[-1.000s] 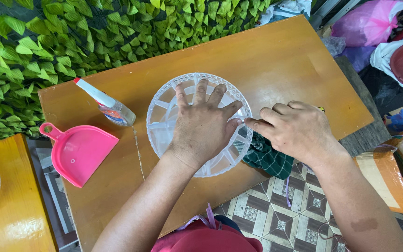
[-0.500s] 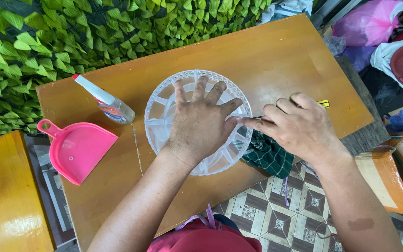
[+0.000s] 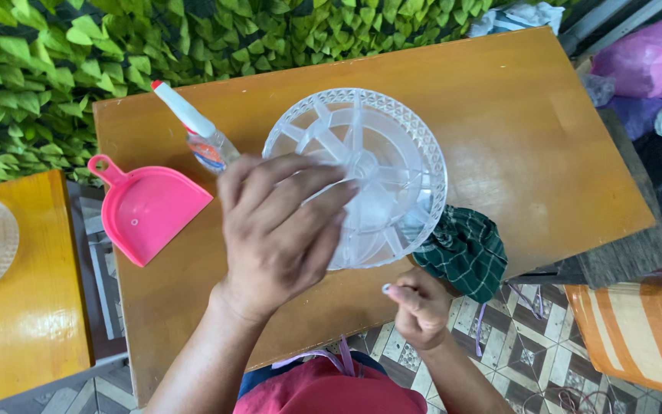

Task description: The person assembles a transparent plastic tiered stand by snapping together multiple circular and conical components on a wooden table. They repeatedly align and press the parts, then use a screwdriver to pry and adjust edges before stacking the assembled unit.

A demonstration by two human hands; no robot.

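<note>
We find the left hand (image 3: 281, 230) raised over the near left part of a clear round sectioned tray (image 3: 355, 178), fingers spread and reaching onto its ribbed surface; the fingertips appear to touch the ribs near the hub, though we cannot tell how firmly they press. Its grip is wide open and closes on nothing. The tray rests flat on the wooden table (image 3: 545, 153), just inside the near edge, with its patterned rim showing all round except where the hand covers it.

The right hand (image 3: 421, 305) is below the table edge, fingers curled in loosely toward the palm; whether anything is pinched in that grip we cannot tell. A green checked cloth (image 3: 465, 249) lies bunched at the table edge, touching the tray's right rim and just beside the right hand.

In our judgement, work on the tray goes best with the left palm steadying it flat, pressure spread over several ribs, not one, and the tray kept back from the edge. The thin plastic would likely flex or skid under a one-sided push.

Also noted: a spray bottle (image 3: 193, 126) lying near the tray's left rim, and a pink dustpan (image 3: 147, 208) further left, apart from both.
</note>
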